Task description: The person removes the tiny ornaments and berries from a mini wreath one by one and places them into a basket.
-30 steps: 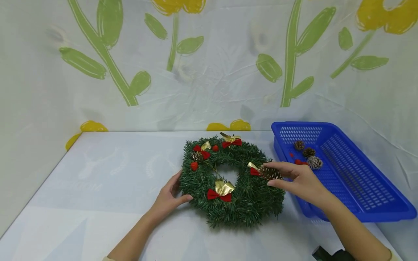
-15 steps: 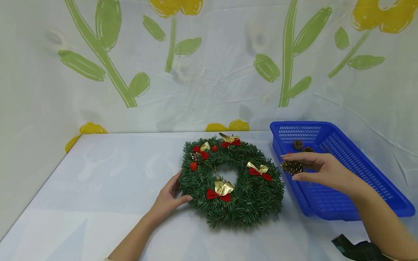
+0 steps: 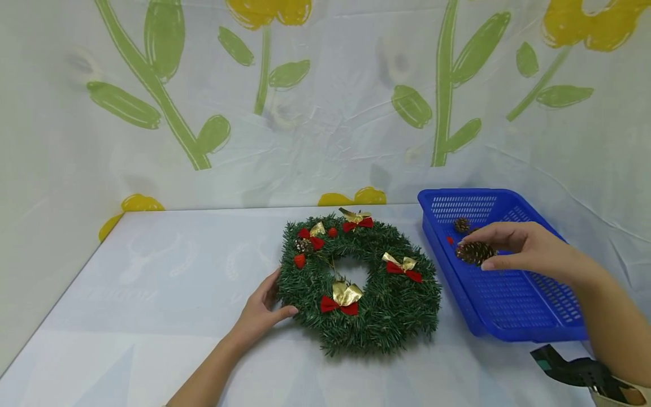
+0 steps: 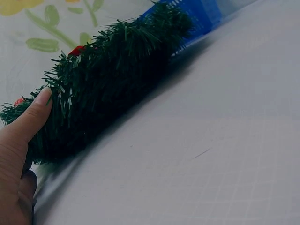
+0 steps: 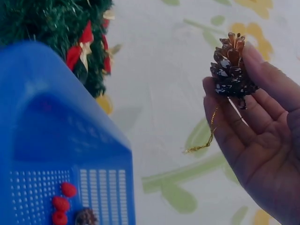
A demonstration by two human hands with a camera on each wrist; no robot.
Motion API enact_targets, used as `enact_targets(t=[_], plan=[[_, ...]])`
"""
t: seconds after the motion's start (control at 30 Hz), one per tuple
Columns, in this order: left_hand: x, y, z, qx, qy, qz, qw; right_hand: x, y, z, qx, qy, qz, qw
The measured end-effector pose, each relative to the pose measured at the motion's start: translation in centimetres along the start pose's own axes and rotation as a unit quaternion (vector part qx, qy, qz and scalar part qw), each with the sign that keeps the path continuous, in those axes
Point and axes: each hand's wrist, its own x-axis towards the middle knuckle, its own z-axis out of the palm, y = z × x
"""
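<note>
Noted brown frosted pine cone [image 3: 474, 252] pinched in right hand [image 3: 529, 251] fingertips above blue perforated plastic basket [image 3: 529, 294], left hand [image 3: 264, 311] gripping green tinsel wreath [image 3: 376, 322] left of basket; judged dangling gold thread could snag the mesh.

A pale table [image 3: 152, 282] fills the foreground, its cover faintly printed with white shapes. Behind it hangs a wrinkled white backdrop [image 3: 330, 130] painted with green stems, leaves and yellow flowers, which wraps round on both sides. On the wreath sit red and gold bows [image 3: 342, 298], small red berries [image 3: 300, 260] and a little frosted cone [image 3: 305, 245]. Another cone [image 3: 461, 225] and red berries [image 5: 61, 204] lie at the basket's far end. A dark strap [image 3: 574, 370] shows at the lower right edge.
</note>
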Motion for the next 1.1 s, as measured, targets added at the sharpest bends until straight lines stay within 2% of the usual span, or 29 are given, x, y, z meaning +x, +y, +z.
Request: enact_targets(t=[0.27, 0.43, 0.53, 0.63, 0.83, 1.0, 1.1], plan=[[-0.1, 0.1, 0.0, 0.001, 0.004, 0.001, 1.0000, 0.4, 2.8, -2.8, 0.047, -0.008, -0.014, 0.999], [-0.1, 0.0, 0.1, -0.003, 0.000, 0.012, 0.9999, 0.2, 5.2, -4.3, 0.061, 0.016, 0.053, 0.997], [-0.1, 0.1, 0.0, -0.003, 0.000, 0.006, 1.0000, 0.0, 6.4, -5.0, 0.067, 0.036, 0.110, 0.991], [-0.1, 0.1, 0.1, -0.001, 0.000, -0.005, 1.0000, 0.0, 7.3, -5.7, 0.075, 0.040, 0.148, 0.985], [-0.1, 0.2, 0.1, -0.001, -0.002, -0.005, 1.0000, 0.1, 8.9, -7.0, 0.102, 0.038, 0.180, 0.978], [0.0, 0.0, 0.1, 0.001, -0.001, -0.011, 0.9999, 0.3, 10.6, -7.5, 0.148, 0.058, 0.205, 0.966], [0.0, 0.0, 0.0, 0.003, -0.003, -0.010, 0.9999, 0.4, 11.6, -7.6, 0.157, 0.071, 0.214, 0.962]])
